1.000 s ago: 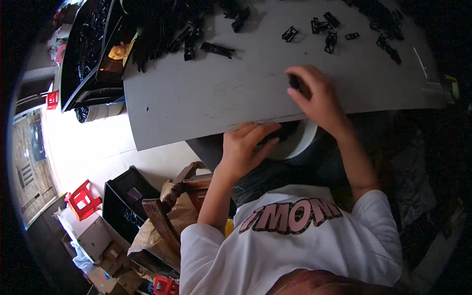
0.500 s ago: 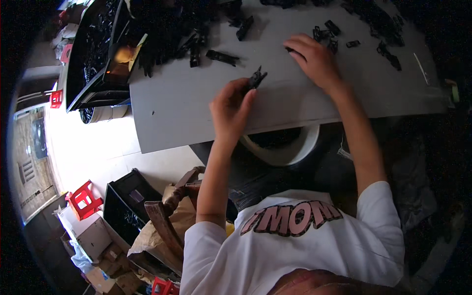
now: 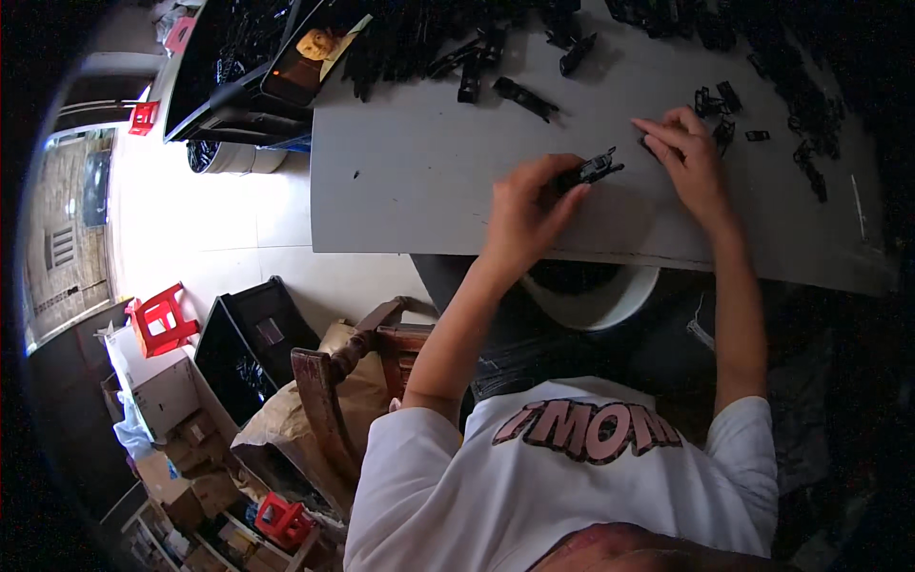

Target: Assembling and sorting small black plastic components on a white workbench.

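Head view, left hand [image 3: 524, 205], fingers closed around slotted black plastic part [image 3: 598, 169], just above smooth grey tabletop [image 3: 410, 172], right hand [image 3: 692, 164] near it, fingers loosely bent, cannot tell if holding anything, jagged black pieces [image 3: 527, 98] beyond, round white tub [image 3: 637, 297] below table edge.

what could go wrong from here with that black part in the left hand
The black part pokes out past the fingertips of the left hand, so a loose grip might let it drop onto the table.

The white tub sits just below the table's near edge; a part dropped there might fall in or miss it.

Loose black parts lie close to the right hand, which could knock them.
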{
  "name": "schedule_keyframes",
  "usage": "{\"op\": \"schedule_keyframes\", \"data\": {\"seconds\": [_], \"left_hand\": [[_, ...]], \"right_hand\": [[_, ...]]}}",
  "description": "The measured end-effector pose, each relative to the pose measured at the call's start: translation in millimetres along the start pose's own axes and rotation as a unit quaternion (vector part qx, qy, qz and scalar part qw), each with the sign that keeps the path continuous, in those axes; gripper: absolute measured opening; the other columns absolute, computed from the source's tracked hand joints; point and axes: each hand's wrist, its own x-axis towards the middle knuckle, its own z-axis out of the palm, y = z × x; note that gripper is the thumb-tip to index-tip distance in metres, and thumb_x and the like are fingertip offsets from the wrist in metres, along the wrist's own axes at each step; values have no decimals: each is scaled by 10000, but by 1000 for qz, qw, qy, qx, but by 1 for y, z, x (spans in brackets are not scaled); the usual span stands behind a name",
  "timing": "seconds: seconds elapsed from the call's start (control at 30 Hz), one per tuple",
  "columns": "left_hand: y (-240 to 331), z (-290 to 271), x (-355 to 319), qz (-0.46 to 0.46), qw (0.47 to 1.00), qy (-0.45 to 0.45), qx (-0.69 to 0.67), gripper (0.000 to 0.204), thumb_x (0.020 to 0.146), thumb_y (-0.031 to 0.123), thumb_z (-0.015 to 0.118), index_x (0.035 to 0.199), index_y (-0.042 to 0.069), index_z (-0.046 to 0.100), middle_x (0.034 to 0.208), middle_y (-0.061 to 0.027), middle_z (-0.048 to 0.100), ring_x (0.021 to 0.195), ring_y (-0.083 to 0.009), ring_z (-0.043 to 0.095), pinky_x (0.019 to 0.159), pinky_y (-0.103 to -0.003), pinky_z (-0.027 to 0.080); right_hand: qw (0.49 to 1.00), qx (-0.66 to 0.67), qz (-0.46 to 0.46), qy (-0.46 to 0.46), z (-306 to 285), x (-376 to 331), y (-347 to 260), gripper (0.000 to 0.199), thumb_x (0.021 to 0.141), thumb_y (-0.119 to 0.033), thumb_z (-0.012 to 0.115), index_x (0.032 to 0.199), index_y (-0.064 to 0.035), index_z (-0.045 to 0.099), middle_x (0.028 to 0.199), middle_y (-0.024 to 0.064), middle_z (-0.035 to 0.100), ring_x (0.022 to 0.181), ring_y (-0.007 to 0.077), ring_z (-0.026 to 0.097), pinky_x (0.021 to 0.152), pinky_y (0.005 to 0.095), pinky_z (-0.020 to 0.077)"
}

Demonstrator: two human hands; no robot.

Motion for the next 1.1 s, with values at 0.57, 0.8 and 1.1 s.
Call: {"op": "schedule_keyframes", "data": {"seconds": [0.57, 0.8, 1.1], "left_hand": [[2, 2, 2, 34, 999, 0, 4, 254, 753, 62, 694, 994, 19, 628, 754, -103, 599, 614, -166, 557, 582, -265, 463], [2, 1, 1, 9, 999, -33, 24, 250, 766, 53, 681, 1005, 16, 621, 785, -101, 611, 650, -148, 573, 608, -257, 468], [0, 8, 4, 25, 999, -20, 24, 277, 744, 38, 693, 1010, 26, 615, 808, -105, 617, 659, -166, 578, 628, -267, 475]], "right_hand": [[960, -241, 45, 134, 4, 80, 126, 269, 915, -221, 547, 1164, -124, 519, 763, 41, 582, 685, 158, 569, 602, 316, 468], [993, -54, 45, 99, -13, 35, 59, 178, 872, -175, 608, 1013, -71, 575, 896, 75, 581, 786, 201, 593, 670, 323, 491], [985, -147, 50, 71, -24, 12, 18, 232, 811, -184, 674, 974, -34, 602, 893, 77, 578, 800, 210, 596, 675, 313, 486]]}}
